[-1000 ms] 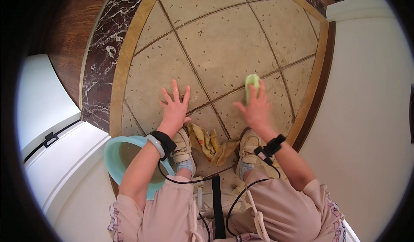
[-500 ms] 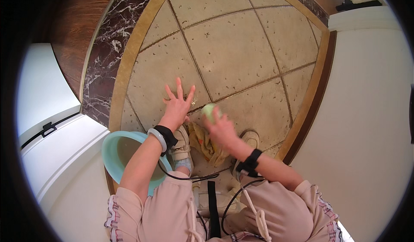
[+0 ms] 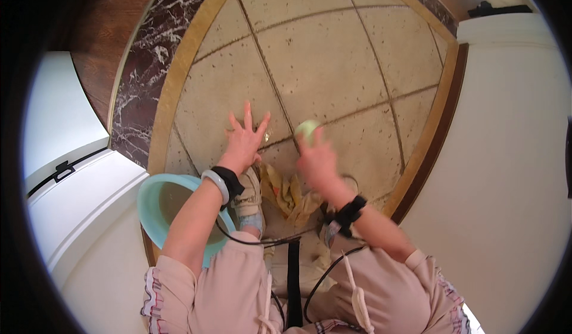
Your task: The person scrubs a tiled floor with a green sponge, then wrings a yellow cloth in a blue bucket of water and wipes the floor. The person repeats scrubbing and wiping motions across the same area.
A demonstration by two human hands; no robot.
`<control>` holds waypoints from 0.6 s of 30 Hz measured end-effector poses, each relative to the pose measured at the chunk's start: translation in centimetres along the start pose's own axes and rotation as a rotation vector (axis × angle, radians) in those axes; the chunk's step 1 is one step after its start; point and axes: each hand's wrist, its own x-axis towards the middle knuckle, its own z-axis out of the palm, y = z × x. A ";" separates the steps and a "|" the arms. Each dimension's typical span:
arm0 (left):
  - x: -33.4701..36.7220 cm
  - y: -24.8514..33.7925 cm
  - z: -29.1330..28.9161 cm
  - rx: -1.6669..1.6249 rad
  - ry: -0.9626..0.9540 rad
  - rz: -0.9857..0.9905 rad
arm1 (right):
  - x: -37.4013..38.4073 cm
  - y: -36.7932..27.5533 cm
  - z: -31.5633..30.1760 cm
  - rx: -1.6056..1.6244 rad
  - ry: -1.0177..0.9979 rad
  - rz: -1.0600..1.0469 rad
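On the tiled floor [image 3: 322,54] my left hand [image 3: 241,143] lies with its fingers spread, holding nothing. My right hand [image 3: 319,164], smeared by motion, grips a pale green rounded thing [image 3: 308,130] against the tiles, close to where grout lines cross. Its exact kind is too blurred to make out. A crumpled yellow-brown cloth [image 3: 287,194] lies on the floor between my shoes, just below both hands.
A light blue bucket [image 3: 156,215] with murky liquid stands left of my left forearm. White panels [image 3: 500,155] rise on the right, with more white woodwork [image 3: 71,119] at left. A dark marbled border [image 3: 152,66] edges the tiles. Black cables [image 3: 256,242] hang across my legs.
My right hand has moved a little forward and to the right with the pale green thing. The left hand keeps nearly the same place, fingers still spread.
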 end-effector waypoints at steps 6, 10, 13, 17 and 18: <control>0.5 0.5 -1.1 0.045 -0.031 -0.006 | 0.3 0.3 -0.1 -0.106 -0.013 0.057; 0.2 0.0 -0.2 0.029 0.001 0.017 | -0.8 -3.0 0.0 0.000 -0.088 -0.048; -0.1 -0.4 0.2 0.032 0.024 0.005 | 1.7 4.7 -0.7 0.019 0.041 0.187; 0.8 0.8 -0.5 0.062 0.021 0.023 | 0.9 3.8 -0.1 -0.110 0.002 0.152; 0.9 0.8 -0.6 0.075 0.025 0.026 | 0.0 1.5 1.3 -0.179 -0.010 0.009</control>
